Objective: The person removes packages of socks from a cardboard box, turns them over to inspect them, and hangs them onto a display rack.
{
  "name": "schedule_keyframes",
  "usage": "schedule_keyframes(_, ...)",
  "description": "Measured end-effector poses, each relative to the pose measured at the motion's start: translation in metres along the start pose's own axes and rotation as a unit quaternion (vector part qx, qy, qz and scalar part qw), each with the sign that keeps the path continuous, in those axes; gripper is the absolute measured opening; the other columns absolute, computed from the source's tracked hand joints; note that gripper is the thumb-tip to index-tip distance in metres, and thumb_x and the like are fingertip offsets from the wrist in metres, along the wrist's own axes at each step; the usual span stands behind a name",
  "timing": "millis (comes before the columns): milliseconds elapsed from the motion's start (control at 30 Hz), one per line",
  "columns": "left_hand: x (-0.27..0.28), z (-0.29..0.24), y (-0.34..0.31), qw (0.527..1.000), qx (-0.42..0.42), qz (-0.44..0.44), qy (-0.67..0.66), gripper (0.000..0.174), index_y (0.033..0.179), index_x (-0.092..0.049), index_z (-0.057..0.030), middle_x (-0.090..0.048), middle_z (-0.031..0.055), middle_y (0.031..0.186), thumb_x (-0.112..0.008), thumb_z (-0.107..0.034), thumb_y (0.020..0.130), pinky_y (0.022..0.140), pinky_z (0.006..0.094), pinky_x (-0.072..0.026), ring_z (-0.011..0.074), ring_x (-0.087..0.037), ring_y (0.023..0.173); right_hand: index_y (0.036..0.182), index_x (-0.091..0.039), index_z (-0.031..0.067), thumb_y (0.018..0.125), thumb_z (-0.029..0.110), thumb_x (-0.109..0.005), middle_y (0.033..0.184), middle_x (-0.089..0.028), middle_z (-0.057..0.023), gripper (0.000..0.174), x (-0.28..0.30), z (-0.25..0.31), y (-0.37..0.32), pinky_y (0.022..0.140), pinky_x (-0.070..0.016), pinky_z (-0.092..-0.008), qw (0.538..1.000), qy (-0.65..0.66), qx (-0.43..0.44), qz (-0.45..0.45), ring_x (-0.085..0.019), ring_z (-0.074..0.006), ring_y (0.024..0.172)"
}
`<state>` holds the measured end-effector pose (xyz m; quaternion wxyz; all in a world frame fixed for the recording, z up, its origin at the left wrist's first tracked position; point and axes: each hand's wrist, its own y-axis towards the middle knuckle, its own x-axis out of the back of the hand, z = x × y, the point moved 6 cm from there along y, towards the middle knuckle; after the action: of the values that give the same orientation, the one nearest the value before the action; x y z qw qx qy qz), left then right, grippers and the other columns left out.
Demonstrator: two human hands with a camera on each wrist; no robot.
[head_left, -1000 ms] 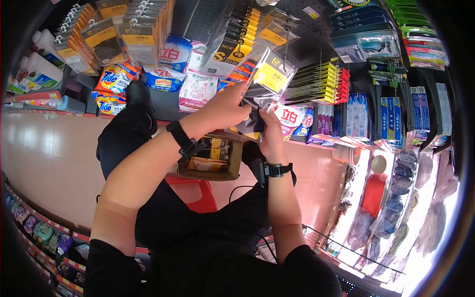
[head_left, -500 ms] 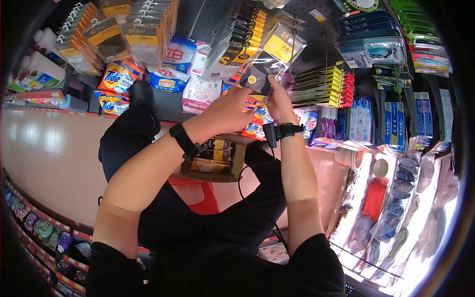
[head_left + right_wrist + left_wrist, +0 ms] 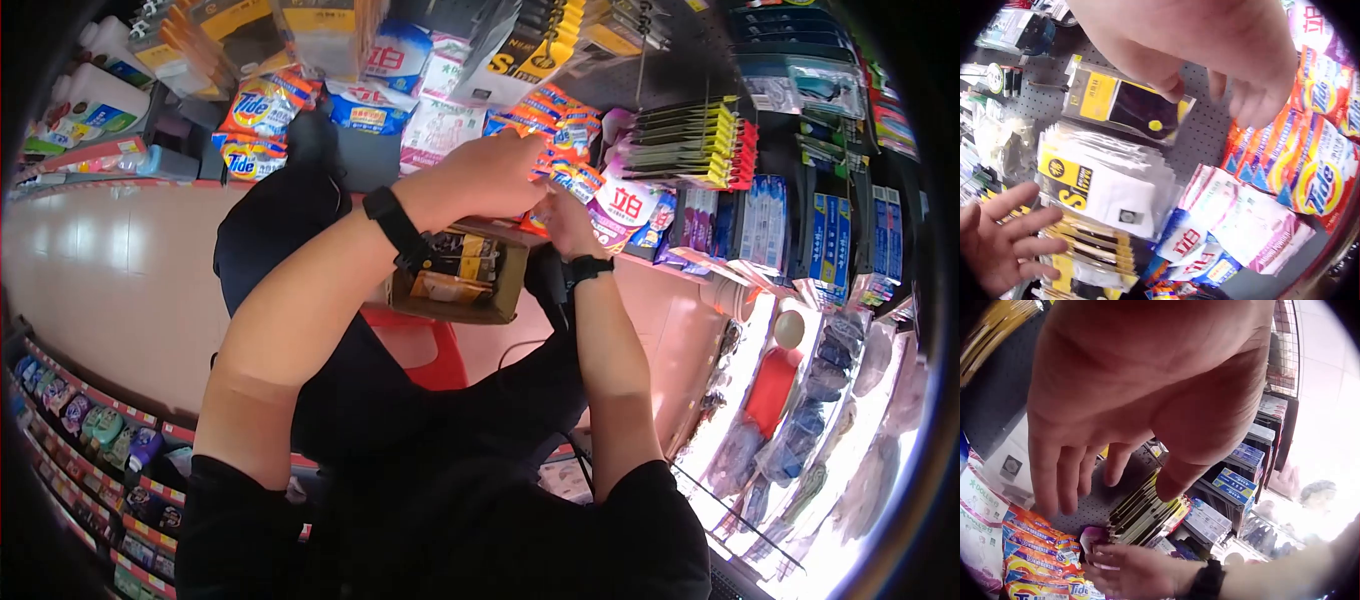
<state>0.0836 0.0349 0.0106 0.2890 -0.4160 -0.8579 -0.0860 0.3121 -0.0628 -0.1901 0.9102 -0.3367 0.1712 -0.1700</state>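
Observation:
My left hand is held over the front of the shelf, beside the orange Tide packs. Its fingers hang loose and hold nothing in the left wrist view. Just to its right, my right hand also has relaxed fingers with nothing in them. A clear packet of black socks with a yellow label hangs on a hook in the right wrist view; the right hand's fingers overlap its edge there. Below it hangs a row of white sock packets.
Under the hands, an open cardboard box holds several yellow-and-black packets, with a red stool beneath. White washing powder bags stand on the shelf. Yellow and red hanging packs and toothpaste boxes are at the right.
Both hands held the black sock packet up at the hooks; now it hangs and the hands have let go and come down. The head view has shifted, so the shelf sits higher.

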Motion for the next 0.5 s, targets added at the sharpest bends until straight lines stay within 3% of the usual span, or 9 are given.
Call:
schedule_keyframes(33,0.000,0.002,-0.001,0.999,0.000,0.015,0.039,0.053,0.132,-0.057,-0.0034,-0.063,0.0243,0.121,-0.066,-0.033,0.089,0.092,0.0468,-0.0526,0.0414,-0.065,0.109,0.121,-0.064,0.0098,0.099,0.028,-0.060,0.097,-0.066,-0.0013,0.029,-0.014,-0.022,-0.020,0.072,-0.0500,-0.0280,0.999,0.011,-0.052,-0.012,-0.062,-0.0129,0.085)
schedule_keyframes(100,0.002,0.003,-0.007,0.994,-0.002,0.051,0.098,0.050,0.130,-0.059,-0.0035,-0.065,0.0230,0.118,-0.066,-0.032,0.089,0.090,0.0469,-0.0536,0.0396,-0.066,0.107,0.115,-0.066,0.0063,0.097,0.025,-0.060,0.095,-0.067,-0.0030,0.026,-0.018,-0.072,-0.026,0.071,-0.0504,-0.0280,0.992,-0.102,-0.064,0.043,-0.063,-0.0148,0.082)
schedule_keyframes(167,-0.001,0.009,-0.011,0.984,-0.007,0.087,0.158,0.048,0.127,-0.061,-0.0036,-0.067,0.0217,0.114,-0.067,-0.032,0.089,0.088,0.0471,-0.0546,0.0378,-0.067,0.105,0.112,-0.067,0.0029,0.095,0.027,-0.063,0.091,-0.068,-0.0073,0.030,-0.011,-0.137,-0.016,0.071,-0.0512,-0.0293,0.939,-0.319,0.058,0.116,-0.065,-0.0167,0.080)
schedule_keyframes(200,-0.006,0.017,-0.013,0.971,0.000,0.114,0.212,0.046,0.125,-0.062,-0.0031,-0.069,0.0203,0.111,-0.067,-0.032,0.089,0.086,0.0466,-0.0555,0.0364,-0.068,0.103,0.112,-0.067,0.0029,0.095,0.027,-0.063,0.091,-0.068,-0.0073,0.030,-0.011,-0.161,-0.016,0.071,-0.0512,-0.0293,0.940,-0.315,0.054,0.116,-0.065,-0.0167,0.080)
schedule_keyframes(267,-0.013,0.026,-0.019,0.953,0.009,0.150,0.262,0.043,0.122,-0.063,-0.0027,-0.070,0.0188,0.108,-0.067,-0.032,0.090,0.084,0.0462,-0.0564,0.0351,-0.069,0.100,0.111,-0.069,-0.0006,0.093,0.031,-0.065,0.096,-0.072,-0.0141,0.036,-0.007,-0.209,-0.023,0.077,-0.0533,-0.0339,0.897,-0.435,-0.051,0.053,-0.069,-0.0214,0.088)
schedule_keyframes(400,-0.004,0.020,-0.021,0.952,-0.005,0.137,0.272,0.038,0.116,-0.064,-0.0011,-0.070,0.0174,0.105,-0.067,-0.029,0.090,0.080,0.0445,-0.0571,0.0341,-0.070,0.098,0.110,-0.070,-0.0031,0.097,0.028,-0.062,0.092,-0.070,-0.0094,0.034,-0.035,-0.247,-0.049,0.075,-0.0547,-0.0317,0.899,-0.414,-0.107,0.092,-0.067,-0.0188,0.080)
schedule_keyframes(467,-0.007,0.020,-0.021,0.956,-0.013,0.125,0.267,0.037,0.115,-0.064,-0.0007,-0.070,0.0171,0.104,-0.067,-0.028,0.090,0.080,0.0439,-0.0570,0.0340,-0.070,0.097,0.108,-0.071,-0.0025,0.096,0.029,-0.063,0.090,-0.070,-0.0105,0.035,-0.018,-0.298,-0.032,0.073,-0.0547,-0.0324,0.909,-0.402,-0.067,0.086,-0.067,-0.0188,0.078)
schedule_keyframes(500,-0.005,0.019,-0.022,0.961,-0.033,0.075,0.265,0.027,0.106,-0.067,-0.0024,-0.072,0.0155,0.097,-0.066,-0.022,0.088,0.077,0.0435,-0.0574,0.0327,-0.071,0.092,0.108,-0.071,-0.0025,0.096,0.029,-0.063,0.090,-0.070,-0.0105,0.035,-0.020,-0.305,-0.033,0.073,-0.0547,-0.0324,0.910,-0.398,-0.071,0.087,-0.067,-0.0188,0.078)
